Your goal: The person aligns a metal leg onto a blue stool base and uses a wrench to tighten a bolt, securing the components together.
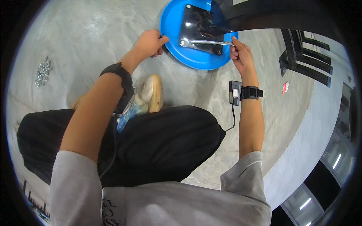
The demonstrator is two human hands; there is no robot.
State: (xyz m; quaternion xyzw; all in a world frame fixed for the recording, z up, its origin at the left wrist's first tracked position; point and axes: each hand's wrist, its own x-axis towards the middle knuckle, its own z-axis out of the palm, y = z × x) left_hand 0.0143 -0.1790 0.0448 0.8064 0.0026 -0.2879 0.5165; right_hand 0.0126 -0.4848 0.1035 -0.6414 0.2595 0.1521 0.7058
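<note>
My right hand (242,56) is closed on the handle end of a silver wrench (209,43). The wrench's other end sits at a bolt (184,42) in the near left corner of a black square plate (194,24). That plate lies on a blue round base (188,59), and a black post (260,17) rises over it toward the upper right. At the base's left rim, my left hand (149,43) is closed with curled fingers, thumb and forefinger against the edge. Part of its grip is hidden.
A pile of small shiny metal pieces (43,72) lies on the concrete floor at the far left. Black metal frames (305,54) stand at the right, near a small red-and-white packet (285,87). A corded black device (235,92) is beside my right wrist. My shoe (152,93) is below my left hand.
</note>
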